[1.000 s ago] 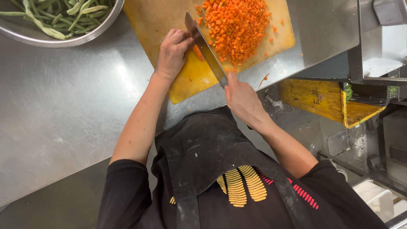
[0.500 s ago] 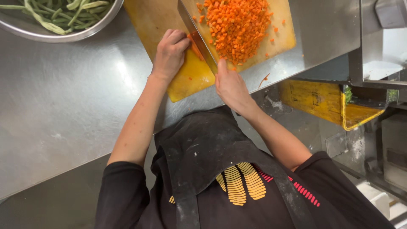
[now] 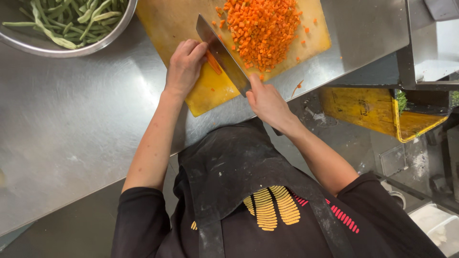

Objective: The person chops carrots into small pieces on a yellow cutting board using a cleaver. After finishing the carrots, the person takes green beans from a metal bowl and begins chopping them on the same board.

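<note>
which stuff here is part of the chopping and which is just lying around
In use: knife in the right hand; carrot strip under the left hand; diced carrot; yellow cutting board.
Lying about: bowl of green beans; yellow bin.

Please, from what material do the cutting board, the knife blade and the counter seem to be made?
Cutting board: probably plastic, matte yellow, stained and scuffed. Knife blade: apparently steel, grey with a dull sheen. Counter: likely stainless steel, brushed, showing soft glare and fine scratches.

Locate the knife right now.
The knife lies across the yellow cutting board, gripped by the right hand, between the left hand and the diced carrots.
</note>
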